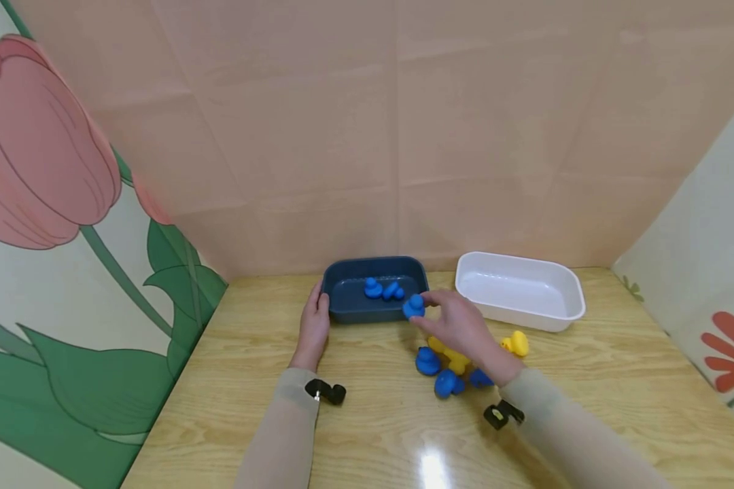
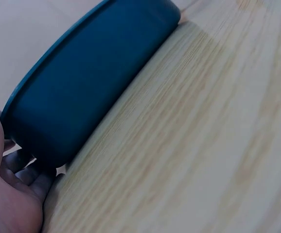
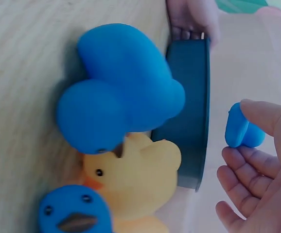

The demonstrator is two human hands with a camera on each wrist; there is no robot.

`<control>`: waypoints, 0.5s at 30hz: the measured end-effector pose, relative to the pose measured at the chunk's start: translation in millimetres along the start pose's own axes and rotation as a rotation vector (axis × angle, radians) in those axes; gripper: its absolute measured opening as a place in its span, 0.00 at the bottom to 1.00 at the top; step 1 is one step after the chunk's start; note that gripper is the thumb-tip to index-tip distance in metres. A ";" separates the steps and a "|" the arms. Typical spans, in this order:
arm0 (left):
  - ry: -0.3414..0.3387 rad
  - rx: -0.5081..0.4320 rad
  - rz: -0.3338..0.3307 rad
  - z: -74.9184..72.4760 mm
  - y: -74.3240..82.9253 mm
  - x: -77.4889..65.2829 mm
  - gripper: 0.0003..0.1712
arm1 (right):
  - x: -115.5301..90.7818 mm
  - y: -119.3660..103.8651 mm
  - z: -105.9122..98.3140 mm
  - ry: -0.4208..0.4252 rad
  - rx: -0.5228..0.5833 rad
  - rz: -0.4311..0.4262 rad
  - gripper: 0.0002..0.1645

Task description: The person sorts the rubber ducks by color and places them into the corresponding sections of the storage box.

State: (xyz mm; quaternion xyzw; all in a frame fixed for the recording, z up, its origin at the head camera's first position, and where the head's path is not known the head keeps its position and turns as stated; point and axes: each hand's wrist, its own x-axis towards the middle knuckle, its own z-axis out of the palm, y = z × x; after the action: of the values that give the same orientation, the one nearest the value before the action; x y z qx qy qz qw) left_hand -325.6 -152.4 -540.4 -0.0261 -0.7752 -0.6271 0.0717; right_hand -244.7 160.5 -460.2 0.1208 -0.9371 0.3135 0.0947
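Note:
My right hand (image 1: 459, 322) pinches a blue rubber duck (image 1: 413, 307) between thumb and fingertips, above the front right corner of a dark blue tray (image 1: 367, 316). In the right wrist view this duck (image 3: 237, 125) is held clear of the tray's rim. Two other blue ducks (image 1: 373, 288) lie inside the tray. My left hand (image 1: 313, 326) holds the tray's left end, thumb by the rim and fingers against the outer wall. Below my right hand, several blue ducks (image 1: 427, 361) and yellow ducks (image 1: 457, 363) cluster on the table, partly hidden by the hand and wrist.
A white tray (image 1: 520, 312) stands to the right of the dark blue one. One yellow duck (image 1: 516, 343) lies on the wooden table (image 1: 373, 421) in front of it. A plain pinkish-brown backdrop (image 1: 318, 149) rises behind both trays.

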 end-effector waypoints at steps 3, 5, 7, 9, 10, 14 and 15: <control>0.003 -0.003 -0.002 0.0 -0.2 0.2 0.32 | 4.7 -3.6 -2.0 0.016 0.002 -0.013 0.33; 0.007 -0.005 -0.004 -0.2 -0.7 0.3 0.32 | 7.7 -5.7 -2.9 0.025 0.003 -0.013 0.32; 0.010 -0.007 -0.007 -0.5 -1.0 0.5 0.32 | 11.3 -7.6 -4.2 0.024 0.002 -0.006 0.32; 0.009 -0.010 -0.010 -0.7 -1.3 0.5 0.32 | 15.3 -9.5 -5.5 0.015 0.000 0.009 0.33; 0.009 -0.012 -0.010 -0.8 -1.2 0.5 0.32 | 17.5 -10.4 -6.2 0.009 -0.004 0.023 0.34; 0.001 -0.012 -0.008 -0.4 -1.4 0.9 0.32 | 25.8 -12.1 -7.9 -0.017 -0.022 0.057 0.38; -0.001 -0.013 -0.008 -0.2 -1.5 1.1 0.32 | 27.7 -12.1 -7.9 -0.017 -0.027 0.058 0.38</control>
State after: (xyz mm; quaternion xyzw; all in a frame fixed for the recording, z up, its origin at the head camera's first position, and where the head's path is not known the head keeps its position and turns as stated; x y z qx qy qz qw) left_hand -326.9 -152.9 -541.7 -0.0238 -0.7712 -0.6324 0.0687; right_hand -266.8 151.3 -440.2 0.0948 -0.9452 0.3022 0.0790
